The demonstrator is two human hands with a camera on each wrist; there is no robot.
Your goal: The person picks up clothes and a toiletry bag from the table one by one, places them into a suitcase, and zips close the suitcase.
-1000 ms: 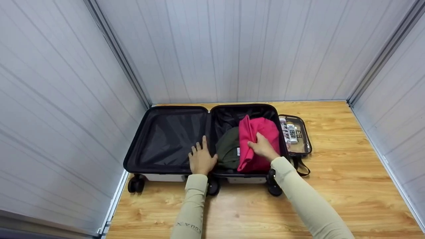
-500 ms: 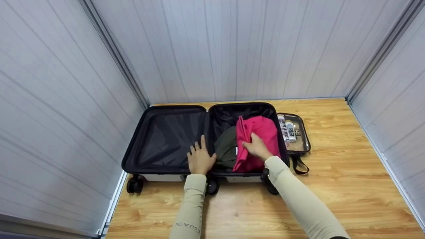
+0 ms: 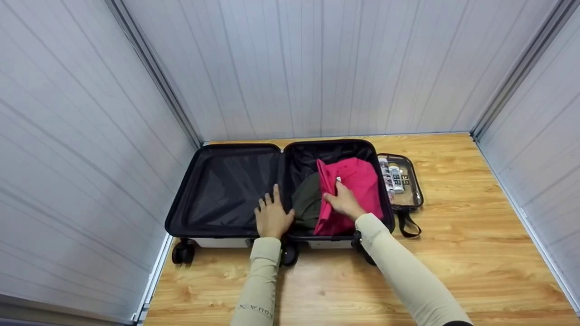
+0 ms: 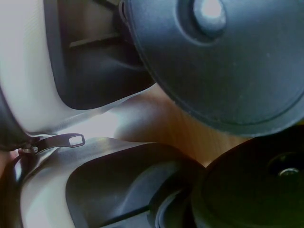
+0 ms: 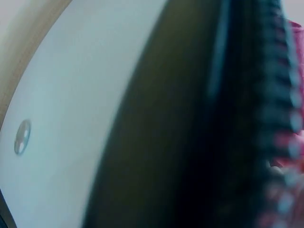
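An open suitcase (image 3: 226, 149) lies flat on the floor, its two black-lined halves side by side. Its right half holds a bright pink garment (image 3: 362, 176), partly over a dark green garment (image 3: 304, 203). My right hand (image 3: 346, 202) grips the pink cloth near its folded left edge, with a small white tag at the fingertips. Fingers spread, my left hand (image 3: 273, 219) rests at the front of the suitcase's middle seam. The left wrist view shows the suitcase wheels (image 4: 228, 61) and a zipper pull (image 4: 61, 141); the right wrist view shows zipper teeth (image 5: 280, 95) up close.
Against the suitcase's right side lies a clear pouch (image 3: 412, 197) with black trim, small bottles (image 3: 396, 179) and a black strap (image 3: 409, 226). White panel walls (image 3: 294, 68) enclose the wooden floor (image 3: 476, 217) at the back and both sides.
My right hand has moved left, drawing the pink garment's folded edge further over the green one. A white tag now shows at its fingertips. My left hand has stayed in place.
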